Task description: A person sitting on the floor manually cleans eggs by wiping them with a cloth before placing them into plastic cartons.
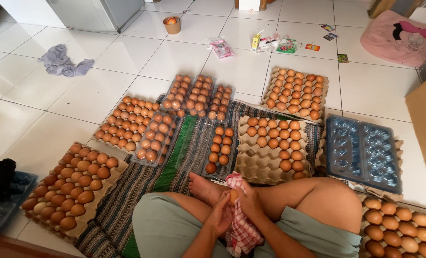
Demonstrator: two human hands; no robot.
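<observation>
I sit cross-legged on a striped mat (127, 191). My left hand (221, 213) and my right hand (249, 200) meet over my lap around one brown egg (234, 195). A red-and-white checked cloth (240, 224) is wrapped under and around the egg, held by both hands. Just ahead of my foot lies an open clear plastic egg box (220, 148) partly filled with brown eggs. Beside it stands a stacked cardboard tray (272, 150) about half full of eggs.
Full cardboard egg trays lie at left (74, 184), far right (295, 93) and bottom right (404, 227). Filled clear boxes (198, 95) sit further ahead. An empty clear box (363, 152) rests on a tray. A grey rag (62, 62), packets (221, 48), a cup (172, 24) and a pink cushion (404, 36) lie on the tiles.
</observation>
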